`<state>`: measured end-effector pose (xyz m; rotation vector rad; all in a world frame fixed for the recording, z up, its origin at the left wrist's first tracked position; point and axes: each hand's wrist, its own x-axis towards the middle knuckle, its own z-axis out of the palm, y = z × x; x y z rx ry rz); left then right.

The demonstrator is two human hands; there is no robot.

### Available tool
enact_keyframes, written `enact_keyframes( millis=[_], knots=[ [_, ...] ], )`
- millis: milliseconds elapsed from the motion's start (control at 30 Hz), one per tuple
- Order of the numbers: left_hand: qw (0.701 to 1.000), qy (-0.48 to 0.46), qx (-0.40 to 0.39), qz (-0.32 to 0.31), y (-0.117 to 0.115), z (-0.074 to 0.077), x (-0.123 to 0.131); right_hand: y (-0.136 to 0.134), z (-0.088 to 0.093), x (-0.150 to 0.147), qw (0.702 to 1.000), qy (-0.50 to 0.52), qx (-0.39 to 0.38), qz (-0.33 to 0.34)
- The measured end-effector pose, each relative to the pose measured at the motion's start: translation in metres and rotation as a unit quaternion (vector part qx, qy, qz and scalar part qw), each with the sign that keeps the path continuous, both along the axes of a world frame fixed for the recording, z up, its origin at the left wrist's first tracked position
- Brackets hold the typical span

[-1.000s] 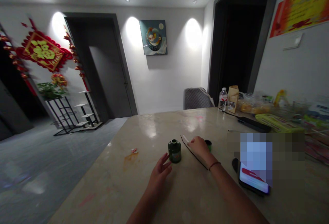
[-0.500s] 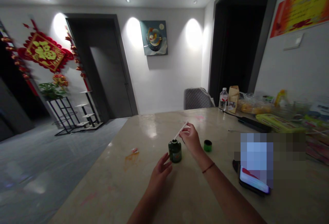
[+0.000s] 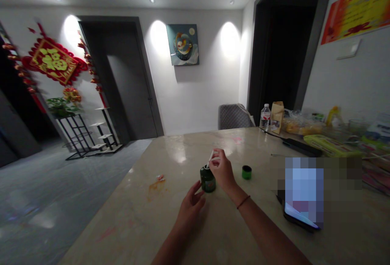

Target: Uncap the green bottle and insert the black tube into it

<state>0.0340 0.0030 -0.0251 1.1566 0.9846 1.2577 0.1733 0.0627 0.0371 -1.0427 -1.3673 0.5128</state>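
Observation:
A dark green bottle (image 3: 207, 182) with a narrow open neck stands upright on the table. My right hand (image 3: 222, 169) pinches a thin white stick (image 3: 211, 158), whose lower end is at the bottle's mouth; how deep it reaches is hidden. My left hand (image 3: 191, 202) lies at the lower left of the bottle, its fingers apart and their tips beside or lightly against the glass. To the right of my right hand a green cap (image 3: 246, 172) rests on the tabletop.
On the marble table (image 3: 128, 220), a phone (image 3: 301, 215) leans on the right, partly blurred. Behind it are a black cable device (image 3: 301, 147), a yellow-green pack (image 3: 330, 145), a water bottle (image 3: 265, 117) and a paper bag (image 3: 277, 117). Crumpled scraps (image 3: 160, 177) lie left.
My right hand has moved slightly left and down over the bottle, bringing the white stick lower and more upright at its mouth. My left hand has barely moved.

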Motion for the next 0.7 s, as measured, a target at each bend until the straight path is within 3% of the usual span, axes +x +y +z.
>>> enact_keyframes(
  millis=[333,700],
  knots=[
    [1.0,0.011,-0.008,0.002,-0.006,0.01,0.004,0.004,-0.005,0.006,0.988,-0.148,0.026,-0.023],
    [1.0,0.012,0.001,0.014,-0.002,0.0,0.0,0.01,-0.006,0.012,0.994,-0.109,-0.017,-0.005]
  ],
)
